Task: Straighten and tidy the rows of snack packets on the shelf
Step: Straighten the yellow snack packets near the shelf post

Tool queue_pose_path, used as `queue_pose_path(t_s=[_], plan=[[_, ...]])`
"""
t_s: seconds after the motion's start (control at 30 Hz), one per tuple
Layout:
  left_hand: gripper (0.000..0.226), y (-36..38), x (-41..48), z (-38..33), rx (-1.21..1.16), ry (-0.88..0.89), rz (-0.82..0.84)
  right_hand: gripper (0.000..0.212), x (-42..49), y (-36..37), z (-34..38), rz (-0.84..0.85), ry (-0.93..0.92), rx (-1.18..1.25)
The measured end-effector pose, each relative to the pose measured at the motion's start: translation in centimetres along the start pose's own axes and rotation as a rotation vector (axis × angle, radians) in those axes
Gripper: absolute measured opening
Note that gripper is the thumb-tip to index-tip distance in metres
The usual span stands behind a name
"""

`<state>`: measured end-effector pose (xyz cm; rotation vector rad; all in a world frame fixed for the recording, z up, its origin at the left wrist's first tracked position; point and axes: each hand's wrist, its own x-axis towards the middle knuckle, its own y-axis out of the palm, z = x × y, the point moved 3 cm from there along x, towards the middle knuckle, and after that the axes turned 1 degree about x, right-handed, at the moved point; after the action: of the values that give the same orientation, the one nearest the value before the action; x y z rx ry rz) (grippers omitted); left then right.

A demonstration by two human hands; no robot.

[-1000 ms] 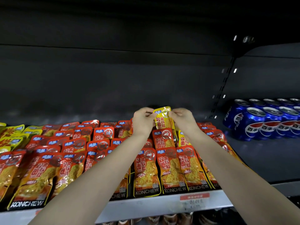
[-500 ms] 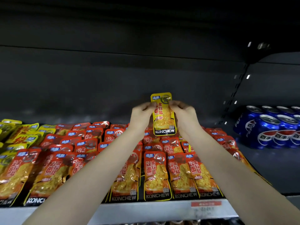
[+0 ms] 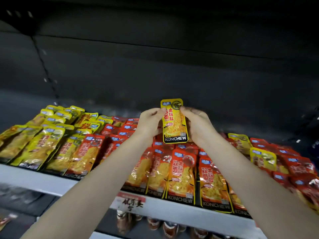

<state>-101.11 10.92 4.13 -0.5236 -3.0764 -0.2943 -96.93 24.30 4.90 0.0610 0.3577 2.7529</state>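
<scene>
Foil-shiny as ever: still pinching the flat, round-cornered yellow packet (image 3: 174, 123) upright by its side edges, fingers (image 3: 159, 112) of left hand (image 3: 150, 124) and right hand (image 3: 198, 125) curled onto it, just above the crinkly red packets (image 3: 183, 173) on the shelf (image 3: 34, 180). Swung left since half a second ago, so lost the blue cans, gained yellow rows (image 3: 51, 135).

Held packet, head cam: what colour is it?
Yellow, with a black KONCHEW band at the bottom: the held packet, best in the head view.

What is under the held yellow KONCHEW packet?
Rows of red packets on the shelf. The yellow KONCHEW packet, left hand and right hand cover those rows' back ends.
</scene>
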Motion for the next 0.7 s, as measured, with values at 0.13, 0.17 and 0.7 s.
queue_pose_path(t_s=[0.13, 0.17, 0.7], plan=[[0.024, -4.5, 0.0, -0.9, 0.014, 0.004, -0.033, 0.006, 0.4, 4.6, -1.1, 0.017, 0.010, -0.015], [0.025, -5.7, 0.2, -1.1, 0.019, -0.003, -0.048, 0.006, 0.5, 5.8, -1.4, 0.020, 0.017, -0.019], [0.027, -25.8, 2.7, -5.7, 0.237, 0.020, 0.059, 0.011, 1.3, 24.5, -6.2, 0.110, 0.036, -0.050]])
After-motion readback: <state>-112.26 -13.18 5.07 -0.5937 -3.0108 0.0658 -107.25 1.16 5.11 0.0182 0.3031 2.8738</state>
